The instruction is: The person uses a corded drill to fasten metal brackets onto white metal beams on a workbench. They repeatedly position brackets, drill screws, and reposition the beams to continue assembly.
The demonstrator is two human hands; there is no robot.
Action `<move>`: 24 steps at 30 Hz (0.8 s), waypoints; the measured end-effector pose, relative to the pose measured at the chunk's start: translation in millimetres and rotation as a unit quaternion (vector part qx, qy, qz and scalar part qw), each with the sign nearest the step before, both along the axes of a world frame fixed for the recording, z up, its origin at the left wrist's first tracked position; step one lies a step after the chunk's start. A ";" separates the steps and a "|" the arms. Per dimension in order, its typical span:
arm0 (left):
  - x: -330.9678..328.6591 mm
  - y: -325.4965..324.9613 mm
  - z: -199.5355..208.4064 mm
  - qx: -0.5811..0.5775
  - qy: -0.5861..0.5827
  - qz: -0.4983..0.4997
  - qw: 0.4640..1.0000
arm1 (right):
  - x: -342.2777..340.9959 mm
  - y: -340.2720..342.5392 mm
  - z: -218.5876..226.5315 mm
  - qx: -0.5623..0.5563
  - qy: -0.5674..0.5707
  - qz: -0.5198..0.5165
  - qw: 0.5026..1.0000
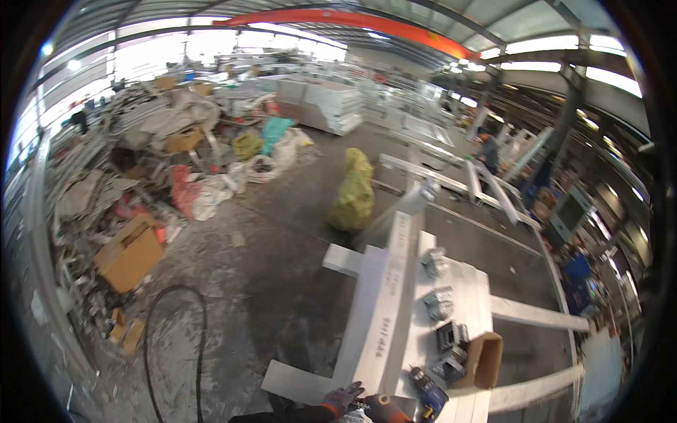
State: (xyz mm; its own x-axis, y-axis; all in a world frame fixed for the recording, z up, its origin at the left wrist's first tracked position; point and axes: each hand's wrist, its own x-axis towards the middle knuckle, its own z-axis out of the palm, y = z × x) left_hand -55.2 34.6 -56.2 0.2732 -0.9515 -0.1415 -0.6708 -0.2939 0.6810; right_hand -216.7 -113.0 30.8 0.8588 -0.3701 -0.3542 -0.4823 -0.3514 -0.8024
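Note:
My left hand (342, 397), in a grey glove with an orange cuff, lies at the near end of a long white metal profile (384, 321) with handwriting on it. Its fingers are stretched out over the profile. Beside it, my right hand (384, 407) is dark-gloved, partly cut off by the lower edge, and its fingers cannot be made out. Just below and between the hands a small silvery piece (355, 416) shows in part. Right of my right hand, a blue and black cordless drill (428, 391) lies on the white profiles.
Metal fittings (439, 303) stand in a row on the profiles, beside an open cardboard box (485, 359). White beams (539, 312) stick out sideways. A yellow sack (352, 194) stands ahead. Scrap and a carton (129, 254) lie left, near a black hose (146, 345). A person (488, 149) stands farther off.

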 end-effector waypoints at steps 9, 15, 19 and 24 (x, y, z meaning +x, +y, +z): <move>-9.2 1.3 12.9 0.093 -0.070 0.015 0.993 | -58.5 -3.2 65.7 0.184 0.114 -0.063 0.974; -12.2 2.7 44.7 0.087 -0.060 0.029 0.994 | -187.8 -32.0 118.5 0.348 0.103 -0.338 0.869; -15.0 -1.2 54.5 0.022 -0.049 0.054 0.997 | -296.7 -63.3 100.4 0.229 -0.076 -0.531 0.812; -26.6 -0.6 53.9 0.051 -0.064 0.106 0.991 | -365.6 -196.3 -21.2 -0.034 0.053 -0.632 0.773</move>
